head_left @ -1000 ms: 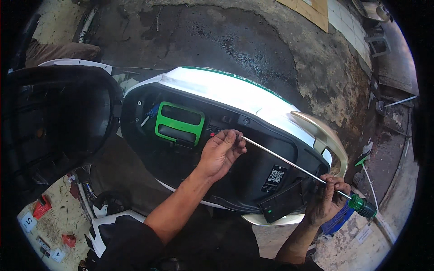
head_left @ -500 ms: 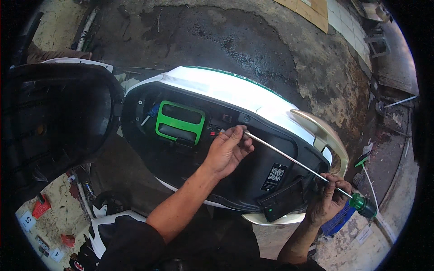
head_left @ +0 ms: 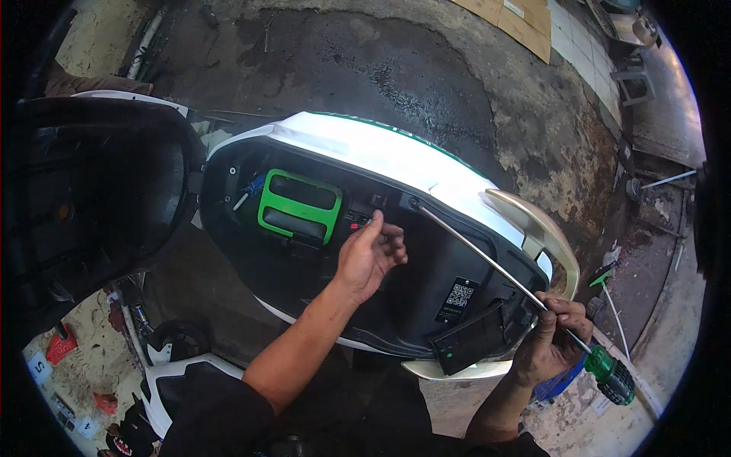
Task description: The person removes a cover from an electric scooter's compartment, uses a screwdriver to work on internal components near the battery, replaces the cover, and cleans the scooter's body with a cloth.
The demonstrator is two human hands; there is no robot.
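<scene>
A long screwdriver with a green handle slants across the scooter's black underseat compartment. My right hand grips its shaft close to the handle. The tip meets the compartment's upper edge, at what looks like a round screw recess. Below and left of the tip is my left hand, open, thumb raised and fingers loosely bent, with nothing visible in it. Just beyond that hand lies a bright green frame over a dark recess, with a small red part beside it.
The raised black seat stands at the left. A loose black cover lies at the compartment's lower right, near the gold grab rail. White body panels edge the scooter. A green-headed brush is at the far right.
My left hand has let go of the screwdriver's tip end and drawn back down and left. The tip has reached the recess at the compartment's edge; my right hand still grips the shaft.
</scene>
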